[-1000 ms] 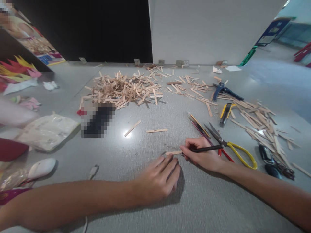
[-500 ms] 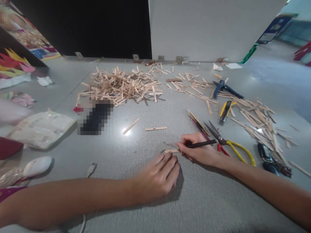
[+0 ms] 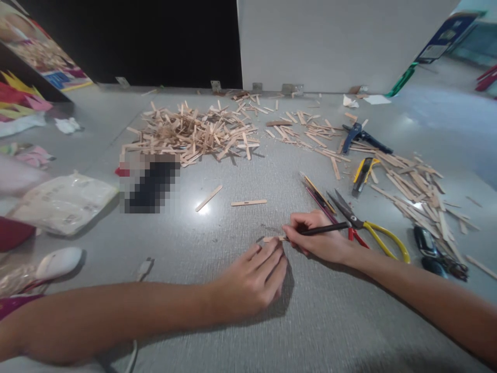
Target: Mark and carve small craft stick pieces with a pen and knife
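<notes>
Wooden and pale, a small stick lay on the desk under the fingertips of the left hand, seemingly pressed so it would not slide; whether they also pinched it, I could not tell. The right hand was clamped on a black pen, close to its tip, probably for finer control beside those fingers.
</notes>
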`<state>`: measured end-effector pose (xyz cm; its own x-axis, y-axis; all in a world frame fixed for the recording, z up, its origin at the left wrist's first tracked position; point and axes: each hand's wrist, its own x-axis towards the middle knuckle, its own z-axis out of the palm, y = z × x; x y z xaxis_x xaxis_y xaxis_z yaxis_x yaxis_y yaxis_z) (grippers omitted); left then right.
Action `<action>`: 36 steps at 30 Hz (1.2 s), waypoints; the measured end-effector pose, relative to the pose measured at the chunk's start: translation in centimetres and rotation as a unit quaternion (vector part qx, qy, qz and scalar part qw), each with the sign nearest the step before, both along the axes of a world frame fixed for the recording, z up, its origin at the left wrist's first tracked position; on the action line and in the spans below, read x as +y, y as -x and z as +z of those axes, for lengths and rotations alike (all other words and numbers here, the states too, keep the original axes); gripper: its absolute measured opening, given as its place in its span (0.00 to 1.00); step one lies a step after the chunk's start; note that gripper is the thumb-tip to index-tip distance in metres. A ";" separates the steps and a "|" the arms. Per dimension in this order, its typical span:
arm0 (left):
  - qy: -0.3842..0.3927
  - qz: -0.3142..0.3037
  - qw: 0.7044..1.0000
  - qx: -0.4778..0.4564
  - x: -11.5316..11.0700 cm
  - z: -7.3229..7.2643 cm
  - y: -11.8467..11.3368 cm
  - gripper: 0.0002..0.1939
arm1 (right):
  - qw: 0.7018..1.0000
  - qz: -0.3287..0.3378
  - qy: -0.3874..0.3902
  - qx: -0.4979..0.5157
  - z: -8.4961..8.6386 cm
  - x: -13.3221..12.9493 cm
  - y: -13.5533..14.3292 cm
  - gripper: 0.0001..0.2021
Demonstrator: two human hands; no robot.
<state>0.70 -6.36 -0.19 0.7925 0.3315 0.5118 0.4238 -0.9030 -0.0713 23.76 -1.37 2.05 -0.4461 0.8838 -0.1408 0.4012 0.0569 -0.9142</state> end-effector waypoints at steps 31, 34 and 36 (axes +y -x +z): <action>-0.004 -0.004 1.000 -0.017 0.1 0.4 -0.3 0.15 | 1.000 0.000 -0.005 0.011 0.0 -0.1 -0.2 0.22; -0.007 -0.001 1.000 -0.014 0.2 0.5 -0.4 0.14 | 1.000 0.002 -0.013 -0.005 0.1 -0.1 -0.3 0.20; -0.007 -0.003 1.000 -0.020 0.2 0.5 -0.4 0.15 | 1.000 0.001 -0.016 -0.013 0.1 -0.1 -0.4 0.20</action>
